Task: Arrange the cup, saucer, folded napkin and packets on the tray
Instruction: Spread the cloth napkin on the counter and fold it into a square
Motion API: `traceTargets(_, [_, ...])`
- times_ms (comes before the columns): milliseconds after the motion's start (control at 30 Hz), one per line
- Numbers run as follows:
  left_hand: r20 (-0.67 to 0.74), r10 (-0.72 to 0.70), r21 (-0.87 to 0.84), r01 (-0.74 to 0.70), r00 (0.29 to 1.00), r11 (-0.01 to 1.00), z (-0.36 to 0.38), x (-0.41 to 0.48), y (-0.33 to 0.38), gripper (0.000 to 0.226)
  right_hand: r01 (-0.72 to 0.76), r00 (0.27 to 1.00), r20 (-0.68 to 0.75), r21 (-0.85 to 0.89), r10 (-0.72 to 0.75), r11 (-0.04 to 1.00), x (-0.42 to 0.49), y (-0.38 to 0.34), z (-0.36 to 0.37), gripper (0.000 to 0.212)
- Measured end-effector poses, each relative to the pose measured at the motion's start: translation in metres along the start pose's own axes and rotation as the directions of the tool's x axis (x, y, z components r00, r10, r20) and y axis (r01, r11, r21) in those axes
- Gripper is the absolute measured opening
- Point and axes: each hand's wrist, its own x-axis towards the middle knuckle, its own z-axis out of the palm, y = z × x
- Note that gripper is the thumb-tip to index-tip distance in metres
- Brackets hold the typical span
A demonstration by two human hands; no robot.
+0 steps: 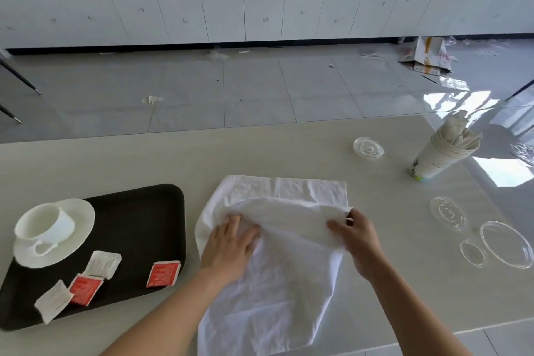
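The soft white cloth napkin (pixel 271 292) looks light and floppy, best taken by its edges: the left hand (pixel 228 246) presses it flat-fingered, the right hand (pixel 357 243) pinches the raised fold.

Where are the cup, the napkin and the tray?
cup (pixel 43 222): head view, on its inner wall.
napkin (pixel 274 292): head view, on its flat lower part.
tray (pixel 138 225): head view, on a bare black patch.

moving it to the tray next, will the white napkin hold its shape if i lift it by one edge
Probably not: the napkin drapes and wrinkles where the right hand pinches it, so it looks floppy. Likely light, since a pinch lifts its fold. Pushed, it may bunch, as under the left hand.
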Motion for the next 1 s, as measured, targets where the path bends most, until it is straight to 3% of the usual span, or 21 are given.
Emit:
traceTargets(67, [0.035,-0.015,0.008,0.015,0.999,1.0,0.013,-0.002,-0.006,0.052,0.059,0.958,-0.263,-0.215,-0.116,0.975,0.008,-0.007,-0.022,0.029])
traceTargets(100, [0.041,-0.017,0.01,0.017,0.999,1.0,0.018,-0.004,-0.008,0.054,0.087,0.926,-0.344,-0.209,-0.156,0.974,0.01,-0.011,-0.035,0.034])
traceTargets(167, [0.051,-0.022,0.011,0.021,0.998,1.0,0.026,-0.004,-0.013,0.061,0.114,0.895,-0.422,-0.089,-0.141,0.989,0.01,-0.011,-0.051,0.028])
traceTargets(200, [0.053,-0.033,0.007,0.033,0.998,0.999,0.029,-0.004,-0.015,0.065,0.082,0.894,-0.43,-0.11,-0.122,0.991,0.008,-0.003,-0.054,0.02])
traceTargets(233, [0.048,-0.049,-0.001,0.049,0.998,0.999,0.03,-0.003,-0.016,0.068,0.011,0.897,-0.426,-0.236,-0.114,0.972,0.006,0.009,-0.057,0.013])
traceTargets(300, [0.041,-0.069,-0.014,0.07,0.997,0.997,0.033,0.0,-0.017,0.069,-0.08,0.945,-0.317,-0.473,-0.084,0.877,0.0,0.037,-0.053,0.012])
traceTargets(367, [0.046,-0.07,-0.015,0.071,0.996,0.997,0.034,0.001,-0.016,0.068,-0.067,0.993,-0.116,-0.482,0.012,0.874,-0.008,0.052,-0.039,0.018])
traceTargets(467, [0.054,-0.078,-0.003,0.078,0.996,0.997,0.035,-0.001,-0.013,0.066,-0.069,0.994,0.065,-0.243,0.087,0.968,-0.012,0.045,-0.015,0.023])
traceTargets(633, [0.055,-0.1,0.007,0.099,0.993,0.995,0.034,0.0,-0.013,0.065,-0.199,0.95,0.251,0.034,0.185,0.979,-0.023,0.029,0.018,0.012])
traceTargets(733, [0.043,-0.111,0.0,0.111,0.993,0.994,0.037,0.0,-0.012,0.067,-0.188,0.937,0.329,0.18,0.121,0.966,-0.035,0.025,0.03,0.012])
traceTargets(900, [0.025,-0.121,0.015,0.121,0.992,0.993,0.039,0.0,-0.011,0.069,-0.125,0.913,0.405,0.142,0.057,0.982,-0.052,0.033,0.044,0.033])
traceTargets(1000, [0.009,-0.118,-0.009,0.118,0.993,0.993,0.039,-0.001,-0.01,0.069,-0.159,0.887,0.461,0.342,-0.018,0.926,-0.052,0.033,0.048,0.031])
